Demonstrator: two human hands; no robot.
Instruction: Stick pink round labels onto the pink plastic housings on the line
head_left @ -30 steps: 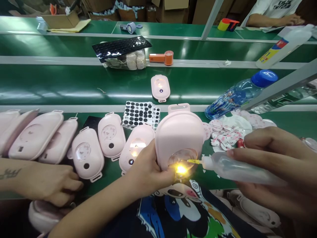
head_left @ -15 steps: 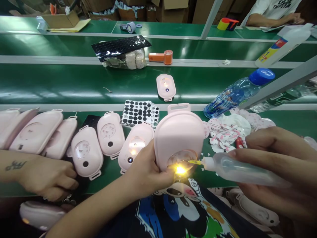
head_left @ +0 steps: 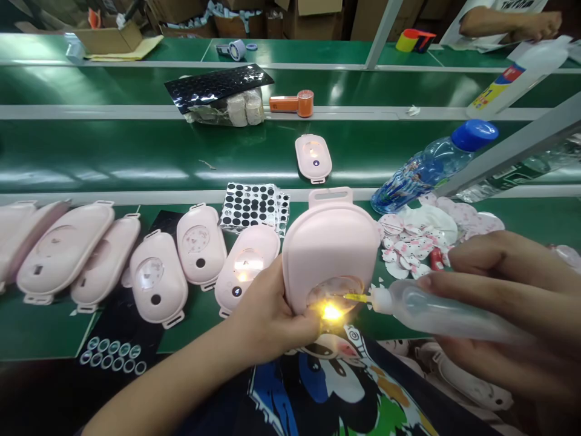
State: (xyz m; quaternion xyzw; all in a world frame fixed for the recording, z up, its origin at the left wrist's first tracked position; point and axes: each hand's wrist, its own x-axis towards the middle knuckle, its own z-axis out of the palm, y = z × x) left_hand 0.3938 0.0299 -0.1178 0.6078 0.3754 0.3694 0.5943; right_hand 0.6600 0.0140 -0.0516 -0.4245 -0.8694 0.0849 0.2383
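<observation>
Pink plastic casing [head_left: 329,248], held above green workbench belt [head_left: 136,157] | left hand [head_left: 267,312] grasps it from below, tilted so round window [head_left: 336,293] faces nozzle | right hand [head_left: 508,303] closed around translucent squeeze bottle [head_left: 436,315], yellow nozzle [head_left: 356,297] at window edge

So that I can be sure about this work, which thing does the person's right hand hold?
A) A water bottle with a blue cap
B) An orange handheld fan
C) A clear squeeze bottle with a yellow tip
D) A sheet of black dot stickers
C. The right hand grips the clear squeeze bottle, its yellow tip aimed at the round window of the pink case held in the left hand.
</observation>
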